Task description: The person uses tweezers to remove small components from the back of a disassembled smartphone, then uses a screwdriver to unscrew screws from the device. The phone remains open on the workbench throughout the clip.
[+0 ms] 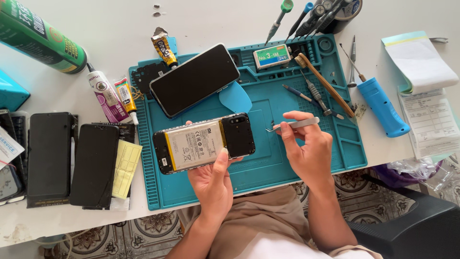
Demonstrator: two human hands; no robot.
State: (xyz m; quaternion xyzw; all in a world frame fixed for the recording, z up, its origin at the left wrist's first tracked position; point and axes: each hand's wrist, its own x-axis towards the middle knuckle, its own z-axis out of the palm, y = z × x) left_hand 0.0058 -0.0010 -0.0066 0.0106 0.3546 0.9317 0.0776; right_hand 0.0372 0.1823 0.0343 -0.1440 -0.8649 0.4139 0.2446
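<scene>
My left hand (213, 180) holds an opened black phone (203, 142) from below, thumb on its lower edge; the back cover is off and the white battery shows. My right hand (306, 151) pinches metal tweezers (293, 125), whose tips point left toward the phone's top end, a short gap away. Both hover over a teal repair mat (292, 165). A second phone (194, 79) lies screen-up and tilted on the mat behind, beside a blue plastic pick (235, 97).
On the mat's right lie a bamboo brush (326, 84), a small screwdriver (314, 93) and a small labelled box (271, 56). A blue-handled tool (381, 105), notepad (421, 60), glue tubes (108, 96), green can (40, 38) and several dark phones (72, 158) surround it.
</scene>
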